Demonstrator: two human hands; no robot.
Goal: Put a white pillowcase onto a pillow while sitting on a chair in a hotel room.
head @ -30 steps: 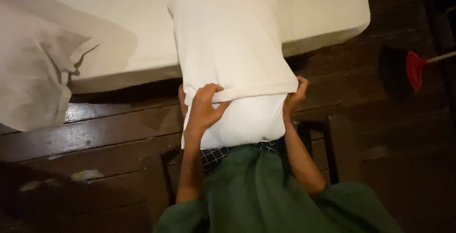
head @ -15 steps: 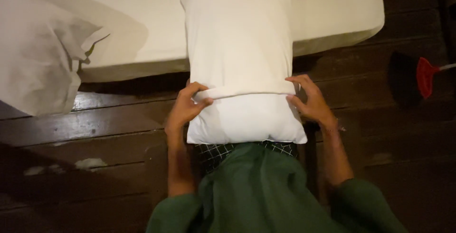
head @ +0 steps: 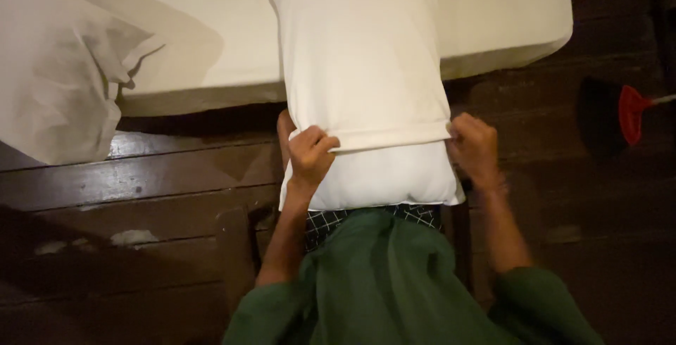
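Pillow [head: 384, 179] stands on end between the person's body and the bed [head: 493, 28], its bare lower part showing below the pillowcase [head: 359, 49] hem. Left hand [head: 310, 155] and right hand [head: 475, 146] each hold a closed grip on that hem at either side. A crumpled sheet [head: 56, 84] hangs off the bed at left. A red broom [head: 632, 111] is cut off at right. Dark wooden floor [head: 141, 183] lies open on both sides.

Green long-sleeved top, sleeves pushed up the forearms, dark checked fabric at the waist
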